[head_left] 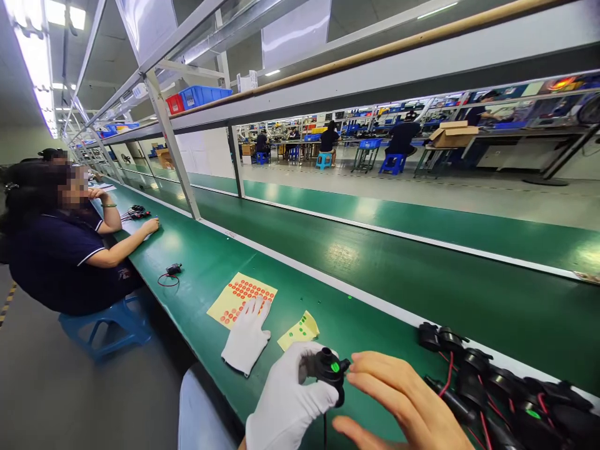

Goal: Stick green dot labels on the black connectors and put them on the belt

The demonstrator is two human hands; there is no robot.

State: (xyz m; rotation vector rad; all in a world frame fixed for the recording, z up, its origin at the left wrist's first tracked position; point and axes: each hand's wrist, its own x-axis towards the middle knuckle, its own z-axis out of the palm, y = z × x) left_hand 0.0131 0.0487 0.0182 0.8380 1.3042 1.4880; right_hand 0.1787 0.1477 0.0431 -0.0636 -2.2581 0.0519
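My left hand [293, 397], in a white glove, holds a small black round part [330, 369] with a green sticker on top. Bare and with its fingers spread, my right hand [398, 397] is just right of the part, fingertips close to its side spout. An empty white glove [247, 337] lies partly over a yellow sheet of round red stickers [241, 290]. Between that glove and the part, a smaller yellow piece with green stickers [307, 328] rests on the green bench.
Several black parts with red wires [497, 387] are piled at the right. One more black part [174, 269] lies at the left, near a seated person [60, 250] on a blue stool [112, 328]. A metal post [171, 147] rises from the bench [210, 250].
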